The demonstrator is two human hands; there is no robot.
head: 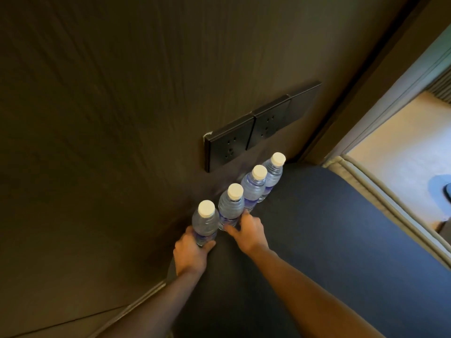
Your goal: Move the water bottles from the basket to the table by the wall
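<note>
A dark brown wood-grain wall (109,118) fills most of the view, and the dark round-edged table (317,240) is set against it. Most of the tabletop away from the wall is left bare. A black row of socket plates (258,128) is mounted on the wall just above the table. Four clear plastic water bottles with white caps (253,186) are lined upright along the wall. The nearest bottle (205,223) is gripped by the left hand (190,252); the second bottle (230,208) is touched by the spread fingers of the right hand (249,230).
</note>
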